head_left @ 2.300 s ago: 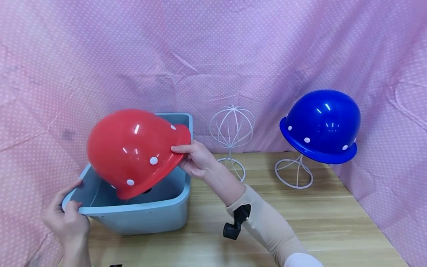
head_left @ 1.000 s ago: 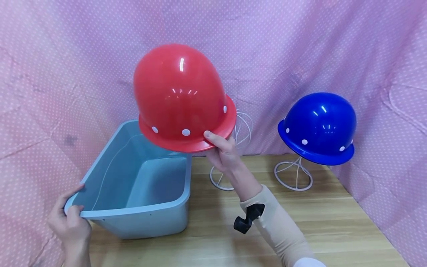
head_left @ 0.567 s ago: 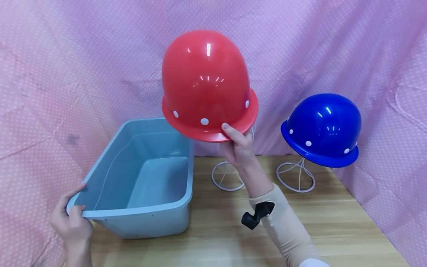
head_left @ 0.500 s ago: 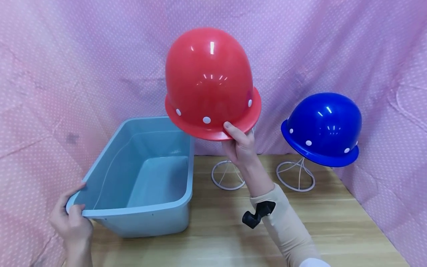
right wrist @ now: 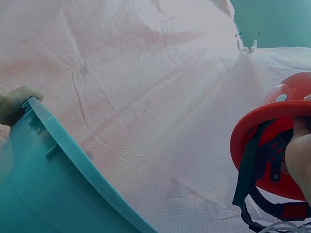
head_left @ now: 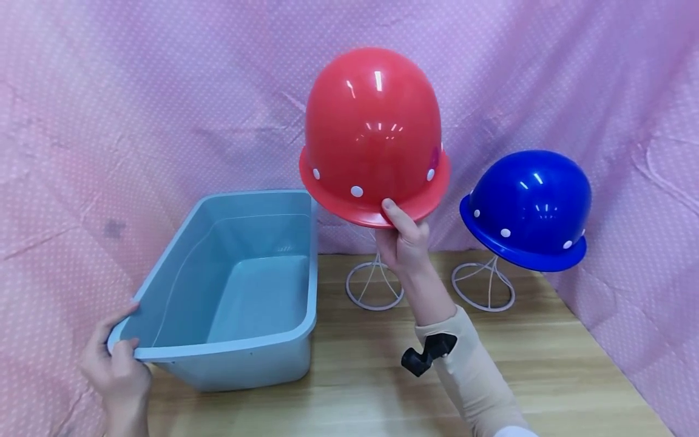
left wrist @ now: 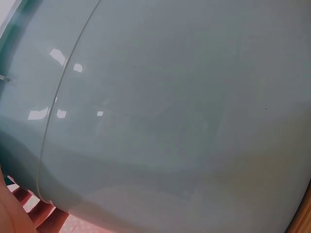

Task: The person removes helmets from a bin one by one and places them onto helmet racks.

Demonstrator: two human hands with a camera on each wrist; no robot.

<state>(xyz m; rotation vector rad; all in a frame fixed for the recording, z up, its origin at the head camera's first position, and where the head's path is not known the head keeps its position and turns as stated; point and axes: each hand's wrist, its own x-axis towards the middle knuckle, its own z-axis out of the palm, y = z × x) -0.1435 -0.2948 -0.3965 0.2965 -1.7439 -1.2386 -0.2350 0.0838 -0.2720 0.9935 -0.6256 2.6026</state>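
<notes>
A tub (head_left: 235,368) sits left on the table (head_left: 371,388). One helmet (head_left: 374,139) is before the middle stand (head_left: 377,261), another helmet (head_left: 530,212) on the right stand (head_left: 494,263).

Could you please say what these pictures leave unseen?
Head: top of left wire stand, mostly behind red hard hat.
Head: inside of blue hard hat, behind its shell.
Left wrist: most of left hand, past lower-left corner.
Right wrist: right hand, cut by right edge.

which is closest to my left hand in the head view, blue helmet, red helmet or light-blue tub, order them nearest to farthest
1. Light-blue tub: on the left, its near-left corner gripped by the left hand.
2. Red helmet: middle, held up in the right hand.
3. Blue helmet: far right.
</notes>
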